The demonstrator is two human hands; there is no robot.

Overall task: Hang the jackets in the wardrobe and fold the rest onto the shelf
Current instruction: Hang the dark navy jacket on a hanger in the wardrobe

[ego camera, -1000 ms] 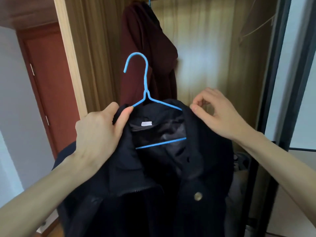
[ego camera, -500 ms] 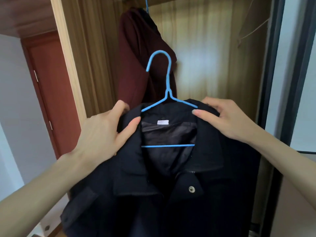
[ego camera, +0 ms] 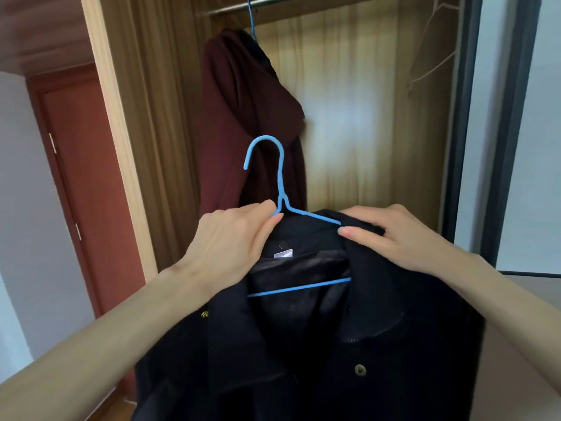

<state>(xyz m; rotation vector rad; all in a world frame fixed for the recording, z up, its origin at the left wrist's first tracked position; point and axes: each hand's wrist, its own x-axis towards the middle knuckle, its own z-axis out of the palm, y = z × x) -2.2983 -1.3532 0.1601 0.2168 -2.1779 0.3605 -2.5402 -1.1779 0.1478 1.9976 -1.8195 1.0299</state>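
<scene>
The left hand (ego camera: 230, 238) is pinching the blue wire hanger (ego camera: 280, 189) at the base of its neck, thumb and fingers curled round the wire. The right hand (ego camera: 391, 235) is gripping the collar of the dark navy jacket (ego camera: 318, 344) over the hanger's right shoulder, fingers curled on the cloth. The jacket is draping from the hanger below both hands. Above and beyond the left hand, a maroon coat (ego camera: 239, 126) is hanging from the wardrobe rail (ego camera: 273, 3) on another blue hanger
</scene>
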